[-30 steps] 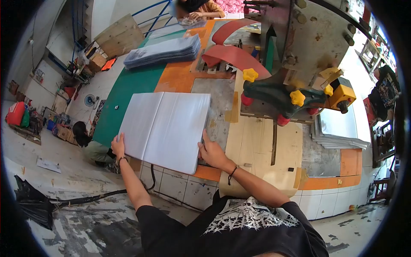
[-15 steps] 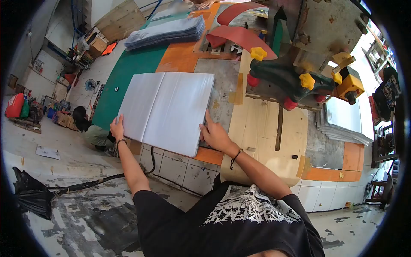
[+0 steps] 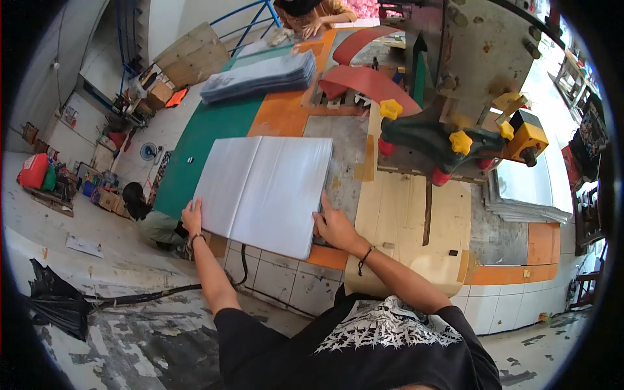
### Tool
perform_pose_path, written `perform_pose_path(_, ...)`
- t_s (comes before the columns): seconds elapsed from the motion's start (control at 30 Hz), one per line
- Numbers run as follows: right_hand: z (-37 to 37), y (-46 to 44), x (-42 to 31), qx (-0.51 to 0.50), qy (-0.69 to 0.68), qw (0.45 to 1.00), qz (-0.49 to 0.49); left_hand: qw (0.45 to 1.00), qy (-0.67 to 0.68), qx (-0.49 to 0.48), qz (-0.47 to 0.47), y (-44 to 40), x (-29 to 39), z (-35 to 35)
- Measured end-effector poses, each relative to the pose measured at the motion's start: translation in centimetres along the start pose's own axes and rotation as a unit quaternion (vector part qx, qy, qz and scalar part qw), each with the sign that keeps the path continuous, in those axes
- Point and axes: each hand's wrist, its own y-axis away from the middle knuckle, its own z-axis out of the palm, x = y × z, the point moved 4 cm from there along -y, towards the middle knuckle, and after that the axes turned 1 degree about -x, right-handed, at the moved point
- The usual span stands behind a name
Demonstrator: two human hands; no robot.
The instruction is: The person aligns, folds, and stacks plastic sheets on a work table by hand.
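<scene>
A squared stack of whitish plastic sheets [image 3: 276,188] with a crease line lies tilted over the front edge of the table, its near corner jutting past that edge. My left hand [image 3: 192,218] grips its left edge, thumb on top and the other fingers partly hidden. At the right edge, my right hand [image 3: 338,226] holds the side of the stack, its index finger stretched along the edge and the rest curled. Right of this hand is the tan board [image 3: 406,221] with a dark slot, beneath a press machine [image 3: 487,58].
A green mat [image 3: 214,130] carries another sheet stack [image 3: 260,75] at the back. Red strips [image 3: 370,84] curl beside the machine's yellow knobs [image 3: 460,143]. More sheets [image 3: 530,188] lie at the right. One person [image 3: 315,19] is across the table; another [image 3: 153,218] crouches at left.
The view has tilted up, so everything sits lower in the picture and more of the person across the table shows. Both hands keep their places on the stack.
</scene>
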Motion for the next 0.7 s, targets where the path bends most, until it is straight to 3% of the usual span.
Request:
perform_pose_path(0.17,0.7,0.1,1.1,-0.022,-0.054,0.997,0.049,1.000,-0.016,0.010,-0.012,0.9,0.9,-0.4)
perform_pose_path(0.23,-0.7,2.0,-0.8,-0.085,-0.081,0.992,-0.048,0.999,-0.032,0.012,-0.012,1.2,0.7,-0.6)
perform_pose_path(0.3,-6.4,7.2,-10.0,-0.200,0.018,0.973,-0.114,0.999,-0.047,0.008,-0.006,0.9,0.9,-0.4)
perform_pose_path(0.33,-9.5,9.6,-13.3,-0.286,-0.038,0.952,-0.104,0.999,-0.033,0.018,-0.001,0.4,1.1,-0.1)
perform_pose_path(0.4,-15.4,14.1,-14.9,-0.317,-0.120,0.895,-0.291,0.999,-0.018,0.028,0.004,0.4,-0.2,0.2)
perform_pose_path(0.43,-19.9,16.7,-13.9,-0.332,-0.085,0.885,-0.314,1.000,-0.017,0.025,-0.006,0.7,0.2,0.0)
perform_pose_path(0.47,-23.6,19.0,-13.0,-0.096,-0.154,0.892,-0.415,0.999,-0.024,0.025,-0.008,1.0,0.3,-0.1)
perform_pose_path(0.5,-28.2,21.6,-10.1,0.142,-0.090,0.910,-0.378,0.999,-0.029,0.027,-0.010,1.0,0.5,-0.3)
perform_pose_path(0.53,-32.8,24.5,-6.8,0.393,-0.014,0.890,-0.233,0.999,-0.032,0.029,-0.011,1.2,0.8,-0.4)
perform_pose_path(0.57,-36.8,27.9,-3.1,0.538,-0.011,0.839,-0.078,0.999,-0.036,0.035,-0.002,1.5,1.1,-0.5)
perform_pose_path(0.6,-38.4,25.8,-5.5,0.605,0.164,0.779,-0.023,0.999,0.031,0.034,0.002,1.2,0.2,-0.3)
perform_pose_path(0.67,-43.8,26.3,1.4,0.622,0.113,0.771,-0.078,0.985,0.165,0.034,0.018,-0.9,-1.6,0.2)
perform_pose_path(0.7,-45.1,26.0,3.3,0.579,0.208,0.786,-0.058,0.992,0.110,0.059,-0.029,0.8,0.8,-1.8)
